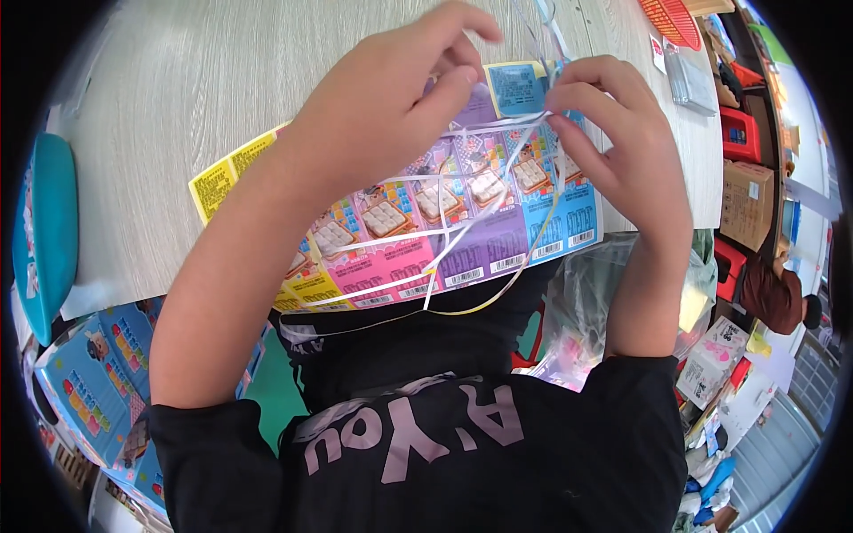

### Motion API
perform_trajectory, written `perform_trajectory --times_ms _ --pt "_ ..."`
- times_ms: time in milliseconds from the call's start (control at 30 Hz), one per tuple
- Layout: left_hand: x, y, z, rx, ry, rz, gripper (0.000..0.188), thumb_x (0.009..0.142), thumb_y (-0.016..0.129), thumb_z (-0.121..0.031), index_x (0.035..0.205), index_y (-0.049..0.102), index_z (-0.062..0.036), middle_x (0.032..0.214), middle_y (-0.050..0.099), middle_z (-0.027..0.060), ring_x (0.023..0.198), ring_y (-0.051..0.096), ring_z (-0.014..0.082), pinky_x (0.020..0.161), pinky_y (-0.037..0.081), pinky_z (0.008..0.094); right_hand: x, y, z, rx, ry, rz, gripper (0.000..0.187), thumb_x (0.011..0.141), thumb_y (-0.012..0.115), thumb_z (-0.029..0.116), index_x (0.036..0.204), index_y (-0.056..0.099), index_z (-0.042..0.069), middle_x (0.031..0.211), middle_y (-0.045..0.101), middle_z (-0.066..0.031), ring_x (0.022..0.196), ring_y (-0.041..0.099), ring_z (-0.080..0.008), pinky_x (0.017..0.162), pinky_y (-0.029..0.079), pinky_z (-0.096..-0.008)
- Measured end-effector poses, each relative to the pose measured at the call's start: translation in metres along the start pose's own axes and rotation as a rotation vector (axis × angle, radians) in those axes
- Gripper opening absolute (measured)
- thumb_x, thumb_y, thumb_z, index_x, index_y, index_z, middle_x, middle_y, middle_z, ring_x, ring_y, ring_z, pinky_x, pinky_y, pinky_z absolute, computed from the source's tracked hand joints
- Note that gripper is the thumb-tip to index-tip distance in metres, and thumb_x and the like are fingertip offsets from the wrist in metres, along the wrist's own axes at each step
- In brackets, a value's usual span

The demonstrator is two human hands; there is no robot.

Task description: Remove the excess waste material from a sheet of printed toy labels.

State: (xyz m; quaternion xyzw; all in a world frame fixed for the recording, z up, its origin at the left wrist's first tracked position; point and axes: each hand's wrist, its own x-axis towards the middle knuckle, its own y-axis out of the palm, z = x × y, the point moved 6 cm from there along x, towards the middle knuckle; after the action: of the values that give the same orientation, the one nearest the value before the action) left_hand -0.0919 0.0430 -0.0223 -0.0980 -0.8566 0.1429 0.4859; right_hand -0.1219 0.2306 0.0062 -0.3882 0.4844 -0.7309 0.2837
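A stack of colourful printed card sheets (484,222), in yellow, pink, purple and blue, lies at a slant at the table's near edge. White ribbon (458,235) crosses over the sheets, and one loop hangs past their near edge. My right hand (617,124) pinches the ribbon between thumb and fingers at the far right corner of the stack. Over the sheets' far edge, my left hand (426,80) has its index finger stretched out and the other fingers bent, with nothing visible in it. More ribbon runs upward beyond the right fingertips.
The sheets lie on a pale wood-grain table (213,80). A teal basin (49,235) is at the left, above blue printed boxes (98,373). A red basket (671,22) sits far right. Beside the table hangs a clear plastic bag (577,302); a person (773,293) is further right.
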Motion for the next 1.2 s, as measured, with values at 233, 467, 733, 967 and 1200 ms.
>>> perform_trajectory --times_ms 233,467,733,967,1200 --pt "-0.014 0.019 0.024 0.16 -0.543 0.296 0.02 0.096 0.058 -0.003 0.114 0.064 -0.0075 0.096 0.064 0.0077 0.095 0.065 0.0225 0.088 0.05 0.0367 -0.021 -0.01 -0.005 0.034 0.077 0.007 0.017 0.082 0.076 0.007 0.097 0.07 0.007 0.102 0.065 -0.0087 0.095 0.063 -0.0307 0.082 0.05 -0.0407" --pt "-0.012 0.038 0.003 0.518 -0.318 0.411 0.027 0.093 0.064 -0.013 0.117 0.075 -0.0195 0.104 0.06 0.0051 0.097 0.058 0.0246 0.089 0.045 0.0416 -0.025 -0.01 -0.01 0.062 0.1 0.019 0.018 0.084 0.073 0.004 0.102 0.069 0.004 0.106 0.065 -0.0109 0.1 0.063 -0.0296 0.087 0.051 -0.0384" --pt "-0.013 0.038 0.001 0.561 -0.305 0.435 0.026 0.094 0.064 -0.016 0.118 0.075 -0.0206 0.107 0.06 0.0054 0.1 0.058 0.0251 0.091 0.045 0.042 -0.012 0.004 -0.021 0.146 0.131 0.033 0.037 0.088 0.071 0.002 0.124 0.063 0.001 0.115 0.066 -0.0125 0.105 0.064 -0.0244 0.094 0.05 -0.0349" --pt "-0.013 0.043 0.0 0.709 -0.193 0.451 0.048 0.081 0.079 -0.026 0.128 0.071 -0.0275 0.123 0.064 0.0047 0.111 0.062 0.0216 0.09 0.048 0.0379 -0.014 -0.01 -0.062 0.511 0.146 0.047 0.029 0.097 0.062 0.008 0.125 0.064 0.0 0.118 0.065 -0.0087 0.11 0.061 -0.0199 0.097 0.046 -0.0313" --pt "-0.012 0.041 -0.003 0.659 -0.247 0.46 0.029 0.092 0.065 -0.015 0.119 0.074 -0.0206 0.125 0.061 0.0061 0.109 0.057 0.025 0.095 0.044 0.0421 0.016 0.009 -0.068 0.297 -0.029 0.203 0.022 0.094 0.066 0.006 0.116 0.069 0.004 0.113 0.064 -0.0065 0.106 0.061 -0.0204 0.092 0.049 -0.0317"
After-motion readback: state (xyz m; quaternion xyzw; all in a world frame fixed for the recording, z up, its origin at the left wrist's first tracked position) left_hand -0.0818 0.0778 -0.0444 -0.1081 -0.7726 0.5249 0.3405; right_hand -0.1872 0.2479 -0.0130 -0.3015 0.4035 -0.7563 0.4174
